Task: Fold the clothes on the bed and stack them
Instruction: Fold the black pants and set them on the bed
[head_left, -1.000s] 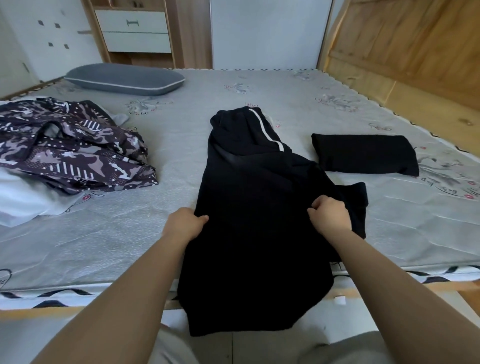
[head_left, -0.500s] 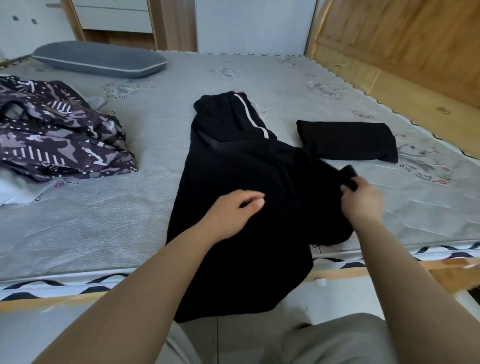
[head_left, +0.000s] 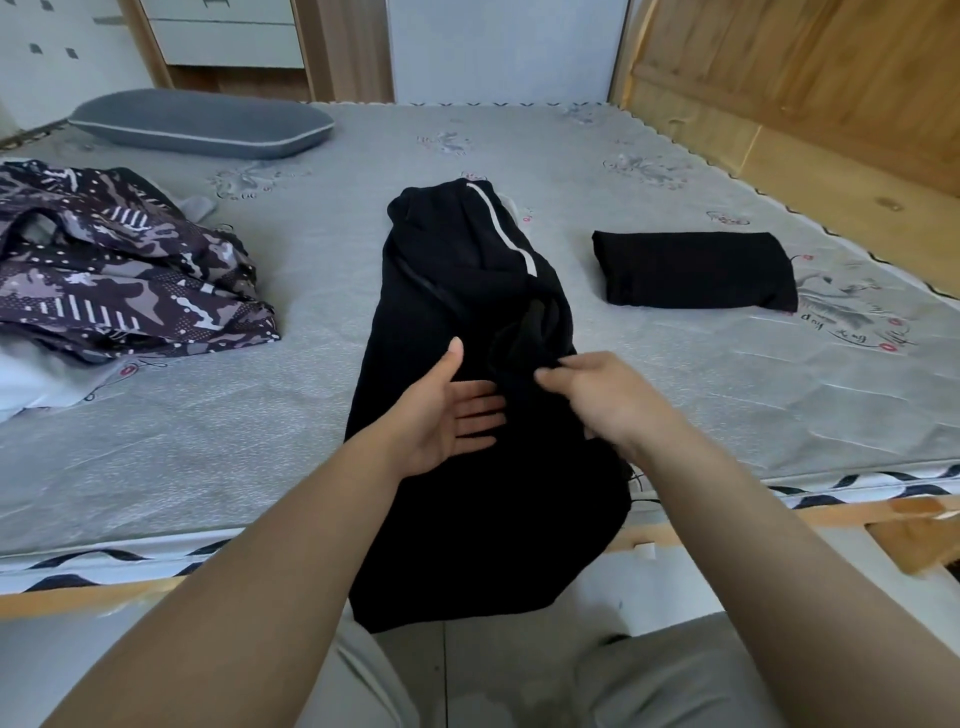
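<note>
A black garment with a white stripe (head_left: 457, 291) lies lengthwise on the grey bed (head_left: 571, 171), its near end hanging over the bed's front edge. My left hand (head_left: 447, 410) rests flat on its middle, palm turned up, fingers straight. My right hand (head_left: 592, 395) pinches a fold of the same garment's right side and holds it over the middle. A folded black garment (head_left: 696, 270) lies to the right on the mattress. A crumpled camouflage-patterned garment (head_left: 109, 275) sits at the left.
A grey pillow (head_left: 202, 122) lies at the far left of the bed. A wooden headboard (head_left: 810, 78) runs along the right side. White cloth (head_left: 31, 384) lies under the patterned garment. Drawers (head_left: 228, 31) stand beyond the bed.
My right hand carried the garment's right side inward over the middle. My left hand slid toward the centre and turned flat, palm up. The camera view tilted slightly.
</note>
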